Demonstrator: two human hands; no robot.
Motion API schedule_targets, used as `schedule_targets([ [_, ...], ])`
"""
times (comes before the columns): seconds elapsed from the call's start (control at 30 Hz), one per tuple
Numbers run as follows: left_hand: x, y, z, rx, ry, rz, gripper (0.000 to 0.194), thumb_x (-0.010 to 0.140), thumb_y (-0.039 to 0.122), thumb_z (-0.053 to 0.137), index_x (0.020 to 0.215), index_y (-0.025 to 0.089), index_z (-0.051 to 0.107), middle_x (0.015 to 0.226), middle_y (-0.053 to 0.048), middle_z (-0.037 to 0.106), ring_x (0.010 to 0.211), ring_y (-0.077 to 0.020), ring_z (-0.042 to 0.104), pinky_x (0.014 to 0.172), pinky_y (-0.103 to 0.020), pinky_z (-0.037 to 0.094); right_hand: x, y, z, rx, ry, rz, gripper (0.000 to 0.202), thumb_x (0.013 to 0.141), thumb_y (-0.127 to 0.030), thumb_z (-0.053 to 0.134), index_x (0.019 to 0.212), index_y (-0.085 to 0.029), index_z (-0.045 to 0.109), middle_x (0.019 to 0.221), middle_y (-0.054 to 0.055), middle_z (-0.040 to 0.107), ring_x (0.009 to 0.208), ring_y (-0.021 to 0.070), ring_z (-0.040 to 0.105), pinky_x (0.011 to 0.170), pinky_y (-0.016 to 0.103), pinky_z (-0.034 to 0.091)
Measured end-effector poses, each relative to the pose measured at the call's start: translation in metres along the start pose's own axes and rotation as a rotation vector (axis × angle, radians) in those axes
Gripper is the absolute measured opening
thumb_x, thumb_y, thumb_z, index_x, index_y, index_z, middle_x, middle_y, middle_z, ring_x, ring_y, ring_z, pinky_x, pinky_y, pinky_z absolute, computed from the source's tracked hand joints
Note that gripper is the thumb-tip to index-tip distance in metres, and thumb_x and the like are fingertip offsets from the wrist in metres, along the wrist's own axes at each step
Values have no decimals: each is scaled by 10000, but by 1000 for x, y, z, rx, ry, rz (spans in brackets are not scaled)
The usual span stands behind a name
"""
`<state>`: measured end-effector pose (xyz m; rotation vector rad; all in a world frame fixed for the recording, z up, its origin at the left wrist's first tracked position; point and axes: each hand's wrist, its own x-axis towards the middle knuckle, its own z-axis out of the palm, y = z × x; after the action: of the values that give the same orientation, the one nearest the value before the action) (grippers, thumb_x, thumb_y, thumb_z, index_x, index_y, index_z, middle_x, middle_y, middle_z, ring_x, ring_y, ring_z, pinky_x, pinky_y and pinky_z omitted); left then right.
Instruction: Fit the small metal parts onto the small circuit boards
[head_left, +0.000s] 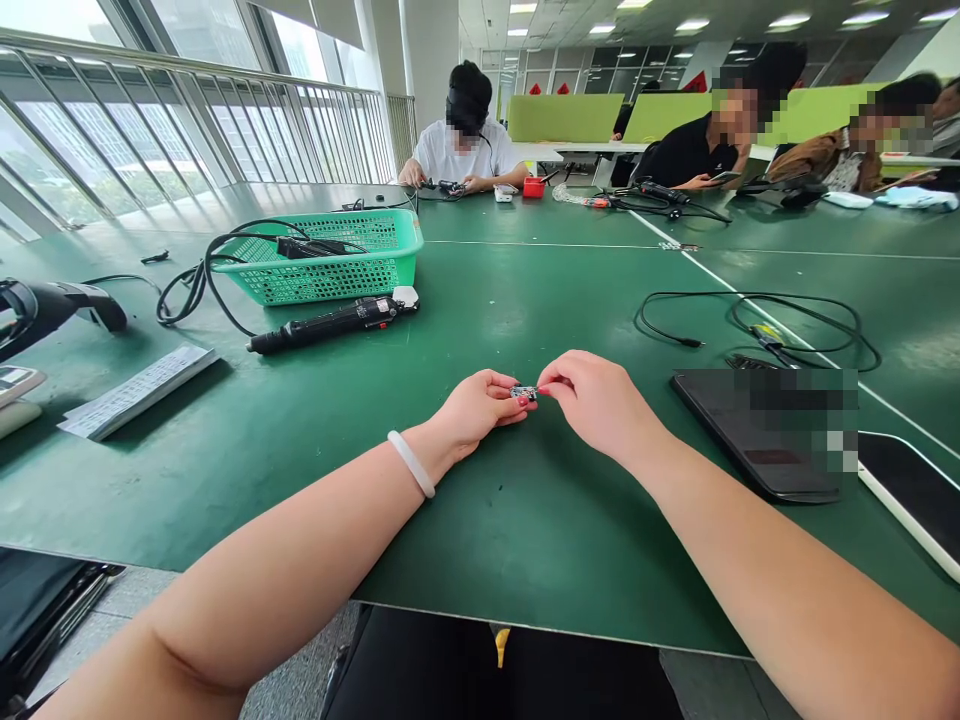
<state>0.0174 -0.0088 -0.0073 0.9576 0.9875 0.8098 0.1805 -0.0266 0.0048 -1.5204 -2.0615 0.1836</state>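
- The board, small and looking like a bare circuit piece, is held up between the two hands, over the near part of the green surface
- The left hand has its fingers clamped on the board, thumb on the near side, the others behind and under it
- The right hand has thumb and forefinger drawn together at the board's right end; I cannot tell whether they pinch its edge or some tinier part
- By its look it should be very light, so grip strength matters less than fine placing
- It is probably stiff, with little give; bending it could crack a joint
- The face seems crowded with small parts, likely fragile, so pressing on the middle looks unwise
- Best hold, I judge: the long edges or the bare ends, lightly, with the fingertips
- Smooth edges may slip a little, and so small a thing would be hard to pick up flat from the surface
- The driver and the basket lie well apart, beyond the left hand
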Motion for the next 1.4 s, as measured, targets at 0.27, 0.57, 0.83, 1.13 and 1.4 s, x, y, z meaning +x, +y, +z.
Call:
schedule_targets([
  [0.27,2,-3,-1,-9,-32,12,239,707,28,683,835,127,507,741,-47,680,750,-126,669,884,-389,501,-3,-4,8,-7,-40,-8,202,839,-144,444,715,-194,594,818,38,615,738,153,557,663,289,428],
  [0.57,-1,-1,0,17,-32,7,212,732,26,656,826,131,498,746,-50,684,761,-125,673,891,-385,491,-3,-9,5,-7,-64,34,204,835,-146,457,703,-194,605,822,32,625,740,147,562,662,283,425],
  [0.83,-3,2,1,-9,-17,-9,220,719,33,675,807,130,498,735,-42,682,739,-116,666,878,-369,493,-2,-6,4,21,-9,33,198,822,-157,484,689,-201,625,796,27,639,725,148,565,661,282,427],
  [1.13,0,0,-2,-72,-19,23,170,758,54,643,836,130,511,746,-28,677,714,-89,653,890,-344,499,-2,-3,0,55,-37,119,221,764,-291,609,952,-223,706,770,22,679,624,147,569,587,284,439],
  [1.4,3,0,-2,-34,16,65,190,743,18,637,833,127,509,707,-10,661,678,-79,634,854,-334,516,-2,-6,6,108,-58,145,201,791,-306,572,899,-255,733,704,0,691,580,135,566,561,266,431],
])
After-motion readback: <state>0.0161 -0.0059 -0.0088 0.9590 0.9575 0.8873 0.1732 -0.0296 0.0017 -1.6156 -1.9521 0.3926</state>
